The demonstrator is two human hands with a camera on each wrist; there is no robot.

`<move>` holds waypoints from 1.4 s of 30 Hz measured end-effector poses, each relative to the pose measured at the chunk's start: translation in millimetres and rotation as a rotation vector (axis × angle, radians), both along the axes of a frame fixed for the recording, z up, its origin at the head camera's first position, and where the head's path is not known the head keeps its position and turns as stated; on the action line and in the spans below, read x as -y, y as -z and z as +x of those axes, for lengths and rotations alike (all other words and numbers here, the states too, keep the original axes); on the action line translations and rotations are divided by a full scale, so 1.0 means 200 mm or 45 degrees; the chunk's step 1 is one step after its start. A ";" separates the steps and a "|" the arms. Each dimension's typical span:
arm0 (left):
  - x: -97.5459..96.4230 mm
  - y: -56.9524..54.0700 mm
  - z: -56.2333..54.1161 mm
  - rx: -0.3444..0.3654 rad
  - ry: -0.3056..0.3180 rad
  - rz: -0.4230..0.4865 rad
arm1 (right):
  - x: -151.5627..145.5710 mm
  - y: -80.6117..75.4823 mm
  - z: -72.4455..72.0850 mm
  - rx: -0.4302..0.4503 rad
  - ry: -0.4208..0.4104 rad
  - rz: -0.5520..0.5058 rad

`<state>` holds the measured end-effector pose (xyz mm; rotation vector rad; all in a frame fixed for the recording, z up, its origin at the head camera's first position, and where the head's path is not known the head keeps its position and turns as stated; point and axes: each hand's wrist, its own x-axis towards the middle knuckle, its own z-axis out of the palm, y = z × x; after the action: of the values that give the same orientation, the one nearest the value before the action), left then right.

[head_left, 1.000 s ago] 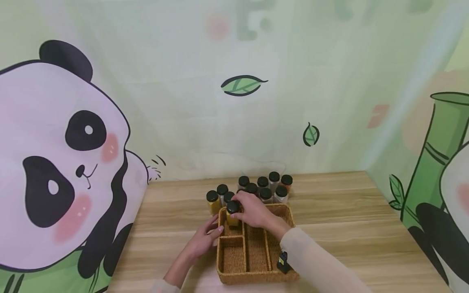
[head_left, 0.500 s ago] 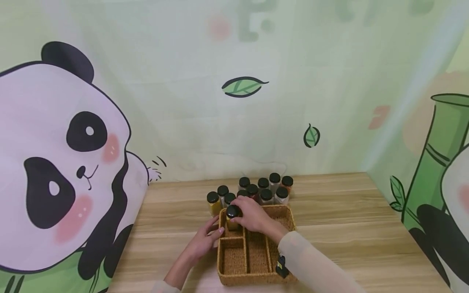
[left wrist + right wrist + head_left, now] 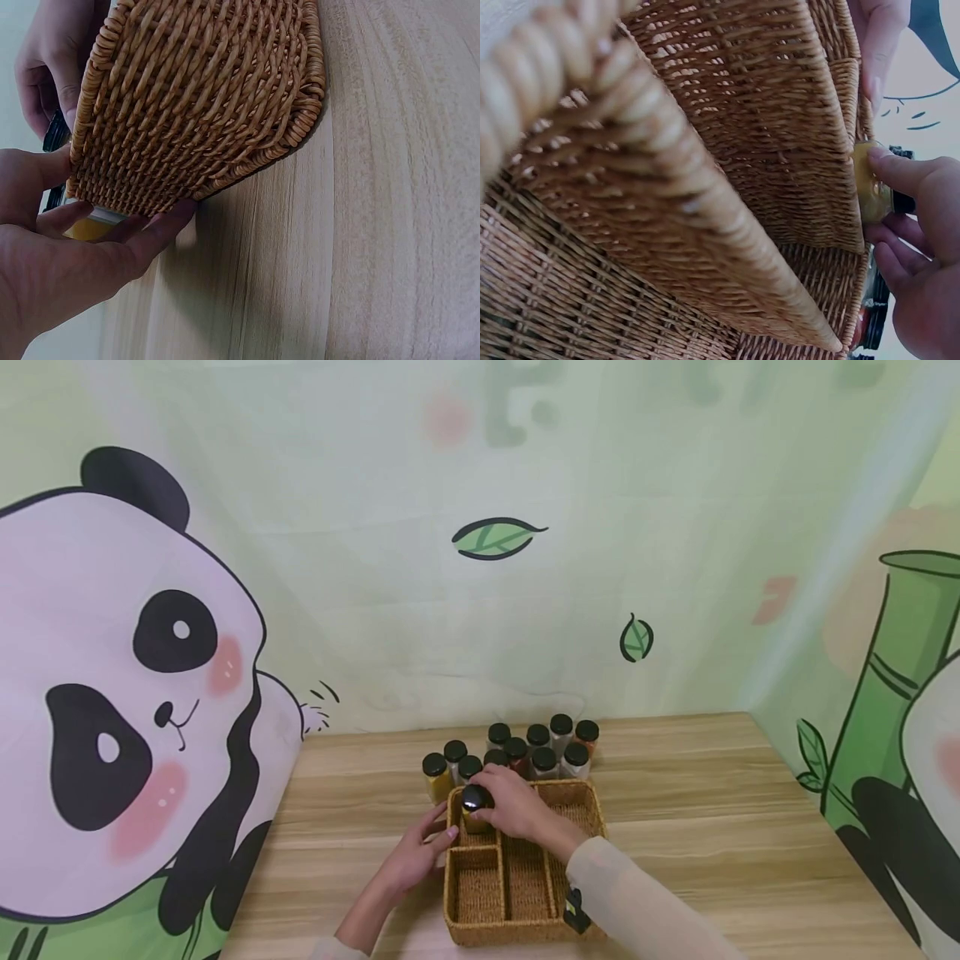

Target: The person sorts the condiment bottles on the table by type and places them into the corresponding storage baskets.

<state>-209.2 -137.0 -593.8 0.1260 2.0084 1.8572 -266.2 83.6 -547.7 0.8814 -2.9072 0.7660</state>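
My right hand point(image 3: 513, 800) pinches a small spice jar point(image 3: 474, 810) with a black lid and yellow contents. The jar stands nearly upright within the back-left compartment of a divided wicker basket point(image 3: 476, 933). In the right wrist view, thumb and fingers sit on either side of the yellow jar point(image 3: 871, 184), below its lid. My left hand point(image 3: 416, 856) holds the basket at its left side near the back corner. There, in the left wrist view, the left thumb lies at the rim and the fingers point(image 3: 161, 232) spread against the outer wall.
Behind the basket several black-lidded spice jars point(image 3: 576, 760) stand close together, one with yellow contents point(image 3: 438, 781) at the left end. All rest on a wood-grain table point(image 3: 697, 810). A backdrop point(image 3: 375, 610) with pandas and leaves rises behind the table.
My right hand has lowered the yellow jar slightly into the back-left compartment. My left hand has stayed at the basket's side.
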 end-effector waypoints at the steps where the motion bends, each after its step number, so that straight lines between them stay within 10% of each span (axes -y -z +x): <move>1: 0.00 0.00 0.00 0.002 -0.002 -0.002 | 0.00 0.00 0.00 0.001 0.004 -0.002; 17: 0.00 0.00 -0.01 -0.005 0.011 0.015 | 0.00 -0.04 0.03 -0.030 0.058 0.071; 24: 0.00 0.02 0.00 -0.011 0.015 0.041 | -0.15 -0.12 0.03 0.034 0.050 -0.105; 42: 0.00 -0.01 0.00 -0.028 -0.002 0.026 | -0.80 -0.27 -0.28 -0.084 0.394 -0.364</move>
<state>-209.9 -137.3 -592.2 0.1517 2.0051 1.8859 -322.1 243.7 -493.1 0.4108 -2.6870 1.0590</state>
